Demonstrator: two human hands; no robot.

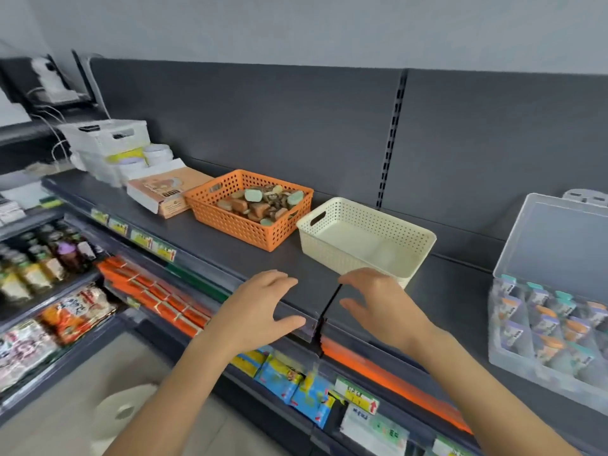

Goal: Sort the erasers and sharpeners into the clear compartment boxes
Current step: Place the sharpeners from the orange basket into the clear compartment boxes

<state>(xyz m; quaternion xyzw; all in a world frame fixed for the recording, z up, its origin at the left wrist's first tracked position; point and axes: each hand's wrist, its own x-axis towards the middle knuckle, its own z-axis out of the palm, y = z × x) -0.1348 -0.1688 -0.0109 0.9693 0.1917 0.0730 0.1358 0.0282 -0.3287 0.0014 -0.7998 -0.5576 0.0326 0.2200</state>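
My left hand [260, 311] and right hand [378, 304] hover empty, fingers spread, just before the cream basket [345, 258]. Left of it, erasers [260, 202] heap the orange basket [240, 230]. Right of it, the clear compartment box [556, 238] looks partly filled, so I judge much sorting remains.

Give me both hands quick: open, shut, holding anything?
Left hand: open, fingers spread, holding nothing, over the shelf edge.
Right hand: open, fingers loosely curved, holding nothing, just before the cream basket.
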